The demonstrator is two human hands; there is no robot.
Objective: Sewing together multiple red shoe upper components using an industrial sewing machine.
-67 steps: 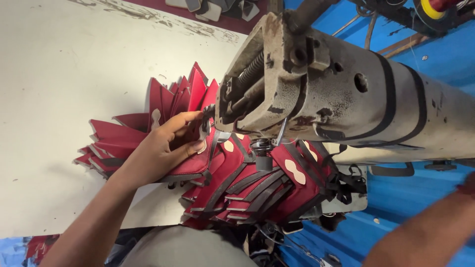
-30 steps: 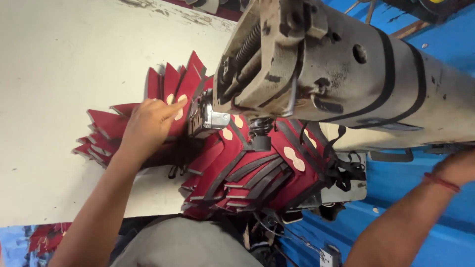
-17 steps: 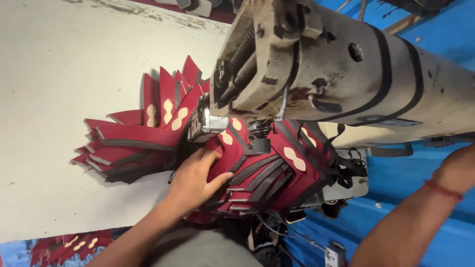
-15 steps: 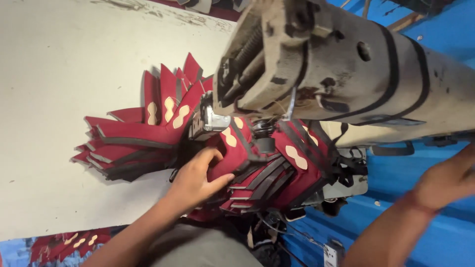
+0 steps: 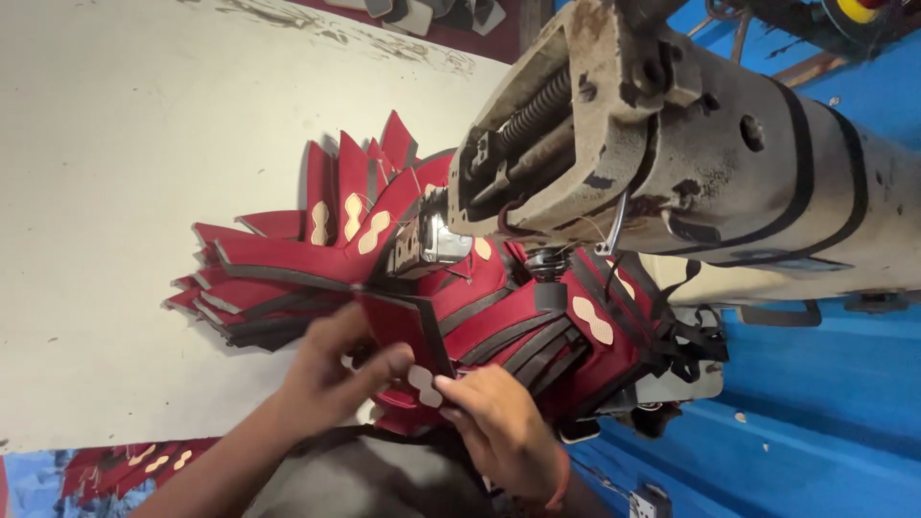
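My left hand and my right hand together pinch one dark red cut piece with a black edge and a cream peanut-shaped patch, just in front of the sewing machine head. A fanned pile of the same red pieces lies on the white table to the left. More red pieces are heaped under the machine's needle area, beside my right hand.
The worn grey machine arm reaches to the right over a blue surface. Black straps hang off the heap at right. More red pieces lie below the table's front edge at lower left.
My right hand has come in from the far right to the pile. My left hand left the fanned stack and moved down. Both hands now grip one red piece.
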